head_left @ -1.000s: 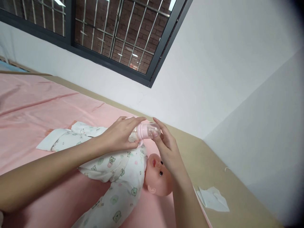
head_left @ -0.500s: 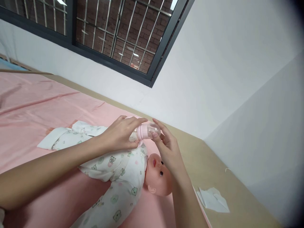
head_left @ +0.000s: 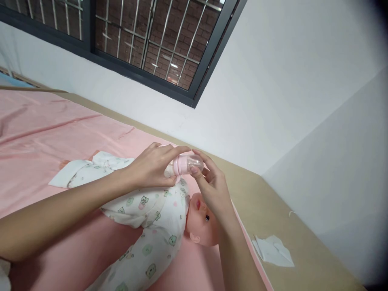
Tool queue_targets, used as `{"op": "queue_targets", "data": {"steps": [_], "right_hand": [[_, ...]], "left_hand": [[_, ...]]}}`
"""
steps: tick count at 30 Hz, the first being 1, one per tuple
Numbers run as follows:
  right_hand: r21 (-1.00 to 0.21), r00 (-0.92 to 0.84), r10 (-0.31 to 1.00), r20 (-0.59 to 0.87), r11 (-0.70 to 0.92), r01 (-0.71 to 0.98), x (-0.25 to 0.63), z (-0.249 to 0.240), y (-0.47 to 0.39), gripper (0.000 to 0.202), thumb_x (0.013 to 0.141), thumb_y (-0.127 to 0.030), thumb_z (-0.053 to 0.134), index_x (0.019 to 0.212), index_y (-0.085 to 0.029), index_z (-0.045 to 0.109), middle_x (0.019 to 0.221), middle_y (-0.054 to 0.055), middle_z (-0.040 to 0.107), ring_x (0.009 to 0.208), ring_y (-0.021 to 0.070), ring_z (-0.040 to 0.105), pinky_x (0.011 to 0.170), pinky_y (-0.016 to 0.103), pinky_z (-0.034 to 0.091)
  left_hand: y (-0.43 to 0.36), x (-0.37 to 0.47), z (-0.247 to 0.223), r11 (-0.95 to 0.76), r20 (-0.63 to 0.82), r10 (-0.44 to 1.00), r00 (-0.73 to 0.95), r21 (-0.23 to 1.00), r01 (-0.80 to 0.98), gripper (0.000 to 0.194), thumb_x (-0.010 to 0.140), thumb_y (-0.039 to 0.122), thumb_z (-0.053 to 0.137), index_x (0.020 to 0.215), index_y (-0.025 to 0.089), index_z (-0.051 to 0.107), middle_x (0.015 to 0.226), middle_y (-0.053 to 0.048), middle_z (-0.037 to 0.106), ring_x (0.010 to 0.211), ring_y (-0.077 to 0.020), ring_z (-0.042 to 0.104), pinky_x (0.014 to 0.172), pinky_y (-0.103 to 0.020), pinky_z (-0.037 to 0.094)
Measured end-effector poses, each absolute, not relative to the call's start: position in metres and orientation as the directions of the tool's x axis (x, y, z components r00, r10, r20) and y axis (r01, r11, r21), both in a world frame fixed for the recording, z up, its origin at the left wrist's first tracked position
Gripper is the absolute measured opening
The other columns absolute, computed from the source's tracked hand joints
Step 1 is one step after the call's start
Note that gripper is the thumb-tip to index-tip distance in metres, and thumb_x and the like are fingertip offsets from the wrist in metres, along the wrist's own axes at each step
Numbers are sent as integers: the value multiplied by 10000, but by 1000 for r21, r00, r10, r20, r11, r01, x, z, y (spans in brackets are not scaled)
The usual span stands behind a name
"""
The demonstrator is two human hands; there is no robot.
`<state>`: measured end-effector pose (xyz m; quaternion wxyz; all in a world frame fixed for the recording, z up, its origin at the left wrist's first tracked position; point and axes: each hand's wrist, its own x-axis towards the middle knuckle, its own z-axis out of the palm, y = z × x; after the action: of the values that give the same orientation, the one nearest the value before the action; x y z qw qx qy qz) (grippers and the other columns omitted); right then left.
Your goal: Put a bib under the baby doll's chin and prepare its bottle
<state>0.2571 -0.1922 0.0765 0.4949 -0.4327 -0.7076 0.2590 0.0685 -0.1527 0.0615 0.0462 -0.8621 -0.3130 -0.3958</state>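
A baby bottle (head_left: 181,165) with a pink collar and a clear dome cap lies sideways in the air above a baby doll (head_left: 165,222). My left hand (head_left: 154,165) is wrapped round the bottle's body, hiding much of it. The fingers and thumb of my right hand (head_left: 212,182) pinch the clear cap (head_left: 196,162) from the other end. The doll is on its back in white clothes with a bear print, its head partly covered by my right wrist.
A pink sheet (head_left: 36,133) covers most of the tan surface (head_left: 257,202). A white tissue (head_left: 274,250) lies at the right. Behind are a white wall (head_left: 236,133) and a dark-framed window (head_left: 142,76) with metal bars.
Both hands still hold the bottle and its cap, with scarcely any movement. The view has shifted slightly, and my right wrist now covers one of the doll's eyes.
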Motion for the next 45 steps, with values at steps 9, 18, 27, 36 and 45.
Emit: {"op": "queue_targets", "data": {"steps": [9,18,27,36,45], "right_hand": [[-787,-108,869,483,485,382,254,75,-191,460,853,-441,595,1267,-244,560,1226,72,588,923,170,627,808,322,524],[-810,-66,873,483,474,346,251,75,-191,460,835,-456,613,1234,-228,581,1201,67,603,887,151,623,794,300,534],[-811,-68,879,471,462,358,249,75,-193,472,827,-466,613,1222,-210,579,1140,72,621,806,138,624,719,287,541],[-783,-61,867,494,474,402,246,75,-194,442,837,-456,589,1214,-224,583,1068,68,640,750,146,619,587,269,522],[-795,-60,873,483,466,389,249,76,-195,436,829,-454,612,1207,-238,589,1136,63,630,757,139,630,691,306,555]], "left_hand": [[-153,68,62,-794,695,535,481,218,568,632,725,279,613,1321,241,404,1099,-21,650,944,-209,608,875,-349,391],[-155,69,64,-777,694,562,450,256,575,623,698,280,634,1287,225,440,1062,-19,655,946,-212,617,861,-350,413],[-156,67,65,-789,685,562,463,275,550,655,679,267,641,1299,217,436,972,-2,649,859,-191,623,821,-338,424],[-158,66,68,-793,699,552,454,272,546,661,676,256,649,1302,211,441,928,2,637,847,-184,608,801,-325,421],[-156,65,67,-805,697,537,476,255,535,668,688,263,663,1309,225,419,993,1,656,851,-187,613,811,-321,441]]}}
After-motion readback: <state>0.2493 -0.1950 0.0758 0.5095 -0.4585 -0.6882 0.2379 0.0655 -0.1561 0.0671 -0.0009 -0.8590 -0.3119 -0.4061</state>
